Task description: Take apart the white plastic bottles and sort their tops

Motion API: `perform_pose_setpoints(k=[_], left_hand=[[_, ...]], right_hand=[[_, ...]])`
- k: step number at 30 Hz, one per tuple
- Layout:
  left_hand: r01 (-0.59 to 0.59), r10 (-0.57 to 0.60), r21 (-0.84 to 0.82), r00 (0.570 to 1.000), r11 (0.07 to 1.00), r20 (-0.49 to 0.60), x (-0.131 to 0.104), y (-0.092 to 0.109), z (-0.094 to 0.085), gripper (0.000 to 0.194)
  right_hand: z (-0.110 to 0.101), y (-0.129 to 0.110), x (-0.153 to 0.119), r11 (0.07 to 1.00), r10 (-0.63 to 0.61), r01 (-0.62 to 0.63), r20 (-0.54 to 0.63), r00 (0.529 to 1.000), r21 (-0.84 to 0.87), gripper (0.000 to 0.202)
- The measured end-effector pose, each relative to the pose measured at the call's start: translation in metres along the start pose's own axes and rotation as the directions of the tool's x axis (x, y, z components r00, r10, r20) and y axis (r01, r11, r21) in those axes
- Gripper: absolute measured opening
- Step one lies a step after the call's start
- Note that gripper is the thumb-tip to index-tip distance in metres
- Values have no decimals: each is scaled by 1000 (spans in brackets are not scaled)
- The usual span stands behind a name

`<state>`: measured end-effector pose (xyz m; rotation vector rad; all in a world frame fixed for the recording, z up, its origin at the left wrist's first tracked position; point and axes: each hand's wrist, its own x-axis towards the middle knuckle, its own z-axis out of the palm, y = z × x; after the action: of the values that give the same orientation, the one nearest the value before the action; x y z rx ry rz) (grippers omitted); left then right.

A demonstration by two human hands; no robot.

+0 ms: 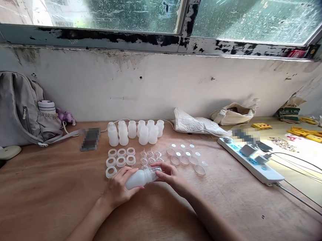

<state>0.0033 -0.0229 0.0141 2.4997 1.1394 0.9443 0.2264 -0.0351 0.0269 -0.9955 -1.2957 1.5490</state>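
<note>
My left hand (118, 184) is wrapped round the body of a frosted white baby bottle (136, 179), which lies on its side with its top end to the right. At that end, my right hand (171, 174) pinches a clear cap (156, 170) that sits over the neck. Just beyond my hands are several white screw rings (121, 162) in rows and several clear silicone teats (144, 161), partly hidden by the bottle and fingers. Clear domed caps (184, 160) stand to the right of the teats. Behind them is a group of frosted bottles (123, 134).
A grey backpack (6, 110) stands at the far left, near a blurred dark item (90, 139). A white padded packet (191, 121) and a cloth pouch (234, 113) lie by the wall. On the right, a power strip (250, 161) carries plugs and cables (303, 196).
</note>
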Motion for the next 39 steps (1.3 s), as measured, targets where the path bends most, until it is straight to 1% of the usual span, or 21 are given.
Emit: perform_pose_setpoints(k=[6,10,13,16,21,23,26,29,32,37,39], left_hand=[[7,-6,-64,1000,998,9,1,3,-4,44],[-4,5,-45,1000,999,16,-1,2,-4,43],[-56,56,9,998,998,-13,-3,-1,-2,45],[-123,128,74,989,990,-72,-5,-2,-1,47],[-201,236,183,952,962,-194,-8,3,0,46],[-223,270,217,938,950,-216,-9,5,0,46],[-249,308,257,926,934,-221,-11,6,0,47],[-256,318,273,923,927,-218,-11,6,1,48],[-255,322,285,920,924,-223,-11,8,2,48],[-204,292,315,919,927,-265,-10,14,4,46],[-195,287,325,921,925,-264,-10,14,4,46]], right_hand=[[0,0,1,997,-68,69,15,998,-47,28],[3,-1,0,996,-70,71,24,997,-50,28],[5,1,0,997,-71,72,26,997,-40,30],[6,5,-1,996,-85,85,21,996,-14,31],[8,11,-2,996,-84,83,18,996,43,33],[7,12,-2,996,-73,72,27,997,57,33],[7,14,-2,995,-76,72,61,995,73,32],[7,15,-2,993,-99,94,74,992,72,30],[7,13,-2,992,-116,113,52,992,49,31],[9,5,-3,986,-165,166,22,986,-27,31],[12,2,-4,982,-179,180,18,984,-54,32]])
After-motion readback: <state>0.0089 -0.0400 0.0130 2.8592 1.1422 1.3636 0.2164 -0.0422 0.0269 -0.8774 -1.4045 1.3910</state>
